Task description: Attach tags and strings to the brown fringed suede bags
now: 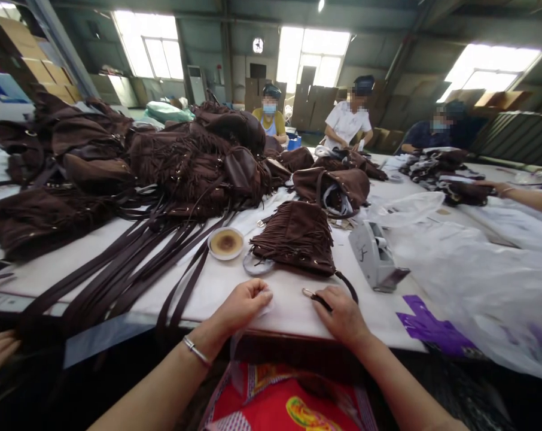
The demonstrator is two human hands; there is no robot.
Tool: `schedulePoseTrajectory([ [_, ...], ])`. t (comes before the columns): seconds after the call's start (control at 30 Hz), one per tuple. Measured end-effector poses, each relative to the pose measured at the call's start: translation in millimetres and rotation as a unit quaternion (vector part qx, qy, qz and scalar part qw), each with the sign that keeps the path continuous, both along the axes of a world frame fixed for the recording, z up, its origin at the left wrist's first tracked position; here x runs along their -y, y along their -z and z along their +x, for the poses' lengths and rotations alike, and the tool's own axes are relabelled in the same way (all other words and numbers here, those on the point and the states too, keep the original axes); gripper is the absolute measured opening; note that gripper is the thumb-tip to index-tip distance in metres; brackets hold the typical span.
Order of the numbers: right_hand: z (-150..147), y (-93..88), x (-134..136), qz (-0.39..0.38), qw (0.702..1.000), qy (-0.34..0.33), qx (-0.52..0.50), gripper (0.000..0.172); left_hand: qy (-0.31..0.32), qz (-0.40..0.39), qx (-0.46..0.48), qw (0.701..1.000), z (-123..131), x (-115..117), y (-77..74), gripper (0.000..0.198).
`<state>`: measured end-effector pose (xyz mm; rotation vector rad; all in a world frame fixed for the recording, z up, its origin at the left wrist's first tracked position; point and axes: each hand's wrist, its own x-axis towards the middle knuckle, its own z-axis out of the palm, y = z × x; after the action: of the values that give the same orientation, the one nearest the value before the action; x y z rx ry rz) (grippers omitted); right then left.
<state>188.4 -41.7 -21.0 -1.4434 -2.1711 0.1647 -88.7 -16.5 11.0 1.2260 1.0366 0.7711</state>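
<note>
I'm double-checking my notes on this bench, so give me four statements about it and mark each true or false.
1. The right hand holds a dark strap with a metal clasp. True.
2. The left hand is spread flat. False: the left hand has its fingers curled in.
3. The fringed bag lies between the round dish and the grey device. True.
4. The purple piece touches the dish. False: the purple piece lies well apart, near the clear plastic.
</note>
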Motion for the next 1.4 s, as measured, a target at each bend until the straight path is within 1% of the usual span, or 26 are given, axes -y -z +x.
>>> schedulePoseTrajectory([
  [0.1,-3,-1.0,0,-0.008,1.0,0.011,0.015,0.017,0.02,-0.032,-0.012,0.999,6,1,-1.4,0.032],
  [0.17,-4,-1.5,-1,-0.01,1.0,0.017,0.023,0.018,0.023,-0.037,-0.022,0.999,9,3,-3.6,0.032],
  [0.33,-5,-2.4,-1,-0.008,1.0,0.018,0.022,0.016,0.018,-0.026,-0.012,0.999,12,6,-12.0,0.028],
  [0.47,-9,-6.6,0,-0.012,1.0,0.002,0.005,0.017,0.018,0.004,-0.067,0.998,14,6,-14.7,0.025],
  [0.57,-14,-16.0,2,-0.031,0.999,-0.011,-0.03,0.018,0.017,0.013,-0.092,0.995,16,5,-12.7,0.028],
  [0.67,-19,-29.3,4,-0.06,0.994,-0.027,-0.088,0.017,0.023,0.022,-0.097,0.995,18,3,-9.9,0.03],
  [0.8,-21,-45.2,6,-0.075,0.982,-0.046,-0.17,0.017,0.029,0.044,-0.104,0.993,19,2,-9.6,0.026],
  [0.87,-21,-50.6,6,-0.077,0.976,-0.056,-0.194,0.018,0.031,0.057,-0.119,0.991,20,2,-11.6,0.024],
  [0.97,-23,-55.4,8,-0.08,0.977,-0.063,-0.186,0.019,0.033,0.077,-0.131,0.988,21,3,-16.1,0.022],
  [1.1,-27,-58.6,10,-0.07,0.984,-0.065,-0.149,0.02,0.031,0.094,-0.105,0.99,23,5,-20.4,0.02],
  [1.27,-29,-65.2,12,-0.052,0.988,-0.065,-0.132,0.02,0.027,0.093,-0.091,0.991,27,6,-21.2,0.018],
  [1.4,-27,-69.8,12,-0.06,0.988,-0.079,-0.121,0.019,0.041,0.089,-0.093,0.991,29,7,-21.5,0.015],
])
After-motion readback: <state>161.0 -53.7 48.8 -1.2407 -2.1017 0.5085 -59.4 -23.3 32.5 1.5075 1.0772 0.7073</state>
